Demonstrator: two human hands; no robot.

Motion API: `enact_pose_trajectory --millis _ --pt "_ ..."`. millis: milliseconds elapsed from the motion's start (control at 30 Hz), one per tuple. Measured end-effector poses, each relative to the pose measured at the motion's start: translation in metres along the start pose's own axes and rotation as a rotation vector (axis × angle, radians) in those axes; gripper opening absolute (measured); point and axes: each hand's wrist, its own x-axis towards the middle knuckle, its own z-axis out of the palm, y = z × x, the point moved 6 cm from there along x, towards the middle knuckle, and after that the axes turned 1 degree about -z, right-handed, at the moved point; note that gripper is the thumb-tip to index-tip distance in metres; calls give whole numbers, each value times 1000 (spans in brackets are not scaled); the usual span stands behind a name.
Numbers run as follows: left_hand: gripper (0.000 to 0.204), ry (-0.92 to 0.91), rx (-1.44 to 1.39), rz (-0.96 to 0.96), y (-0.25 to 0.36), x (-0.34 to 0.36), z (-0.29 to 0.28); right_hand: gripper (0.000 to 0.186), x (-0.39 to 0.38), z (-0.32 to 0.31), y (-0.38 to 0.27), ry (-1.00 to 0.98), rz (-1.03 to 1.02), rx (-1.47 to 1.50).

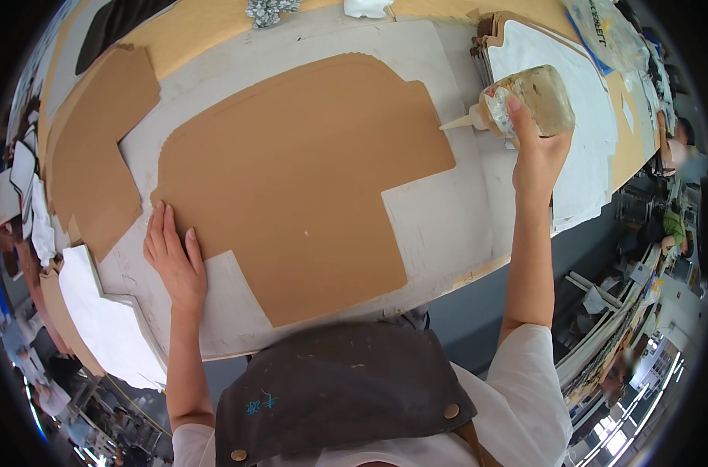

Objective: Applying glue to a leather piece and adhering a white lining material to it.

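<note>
A large brown cut-out sheet [292,171], like cardboard or thin leather, lies flat on the pale work board [447,226]. My left hand [171,253] rests with its fingers stretched out at the sheet's left edge. In my right hand [537,152] is a clear squeeze bottle [545,97] with a pale pointed nozzle, tilted on its side. The fingers wrap round the bottle near its neck. Its nozzle tip points left, at the sheet's upper right edge; whether it touches cannot be told. Some cloudy residue shows inside the bottle.
Brown cut pieces [89,148] lie at the left, with white pieces [109,319] nearer me. A stack of white-topped pieces [587,171] stands at the right under the bottle. A plastic bag [611,35] sits at the far right. Other people are at both sides.
</note>
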Motion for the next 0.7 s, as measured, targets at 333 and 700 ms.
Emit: enact_pose_trajectory --millis 333,700 --pt "41 17 11 10 0 0 1 35 -31 -24 -2 76 -17 57" --pt "41 32 13 23 -2 -1 3 41 -53 -38 25 105 103 266"
